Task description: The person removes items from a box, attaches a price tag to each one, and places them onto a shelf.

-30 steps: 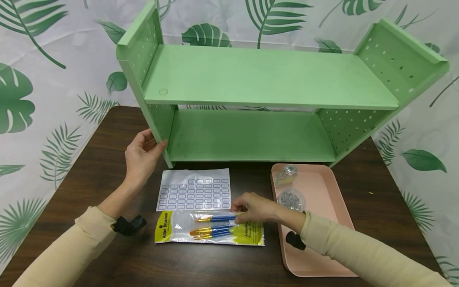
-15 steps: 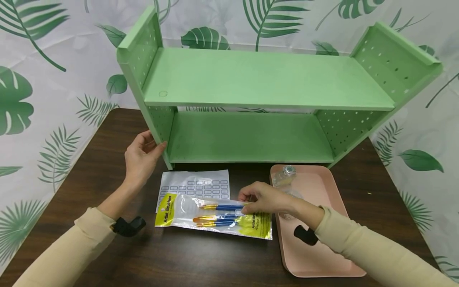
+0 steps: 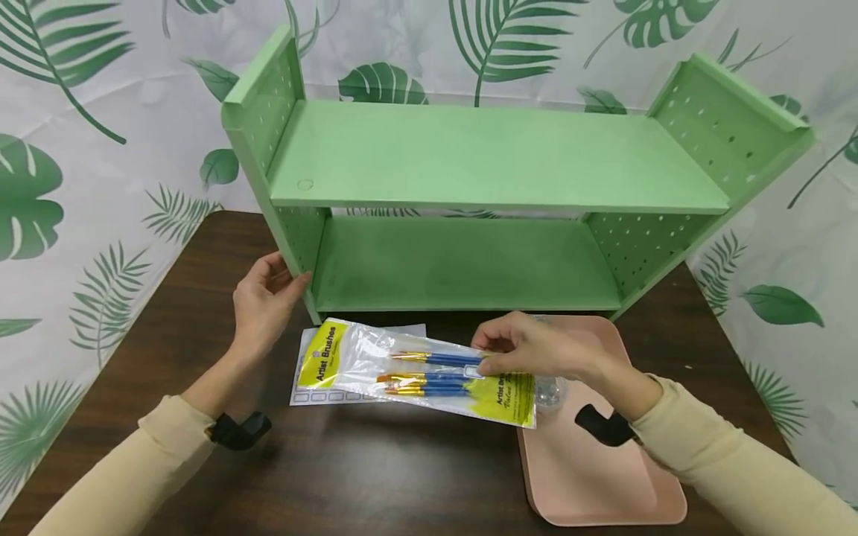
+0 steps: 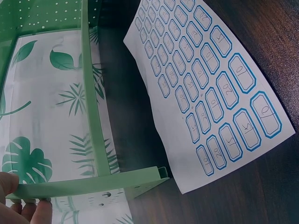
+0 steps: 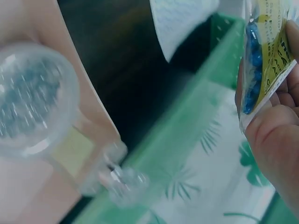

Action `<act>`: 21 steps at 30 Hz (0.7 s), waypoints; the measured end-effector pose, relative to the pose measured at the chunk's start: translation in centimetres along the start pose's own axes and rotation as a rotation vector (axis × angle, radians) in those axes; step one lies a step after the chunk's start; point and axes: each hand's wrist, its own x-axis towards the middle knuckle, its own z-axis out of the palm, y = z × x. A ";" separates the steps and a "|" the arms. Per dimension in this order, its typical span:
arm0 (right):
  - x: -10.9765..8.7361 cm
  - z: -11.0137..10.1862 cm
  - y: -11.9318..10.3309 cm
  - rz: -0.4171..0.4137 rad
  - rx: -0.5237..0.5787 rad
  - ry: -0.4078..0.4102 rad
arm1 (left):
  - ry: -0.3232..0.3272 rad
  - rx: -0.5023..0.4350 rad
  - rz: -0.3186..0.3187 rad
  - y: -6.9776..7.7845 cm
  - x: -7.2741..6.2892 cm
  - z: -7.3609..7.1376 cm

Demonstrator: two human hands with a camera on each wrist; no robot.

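Pinching a clear pack (image 3: 418,367) of blue-handled brushes (image 3: 449,360) near its right end with the right hand (image 3: 536,348), above the table (image 3: 348,476), overlapping the sheet (image 4: 187,88) and the left edge of the pink tray (image 3: 603,476) in the head view. Stretching lengthwise from left to right, sloping down rightward, with bristles (image 3: 386,378) pointing left. Gripping the left side of the green shelf (image 3: 496,152) with the left hand (image 3: 261,307). Showing, inside the tray, a tub (image 5: 72,93) of shiny bits (image 5: 28,95) and, at one corner, a blurred clear item (image 5: 122,184).
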 end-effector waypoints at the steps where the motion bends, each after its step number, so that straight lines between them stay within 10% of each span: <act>1: -0.3 -0.4 -0.3 0.007 0.003 0.003 | 0.000 0.002 -0.003 0.0 0.0 0.0; 21: -4.5 -9.5 -7.0 0.035 -0.138 0.174 | 0.019 -0.029 0.002 0.0 -0.1 0.1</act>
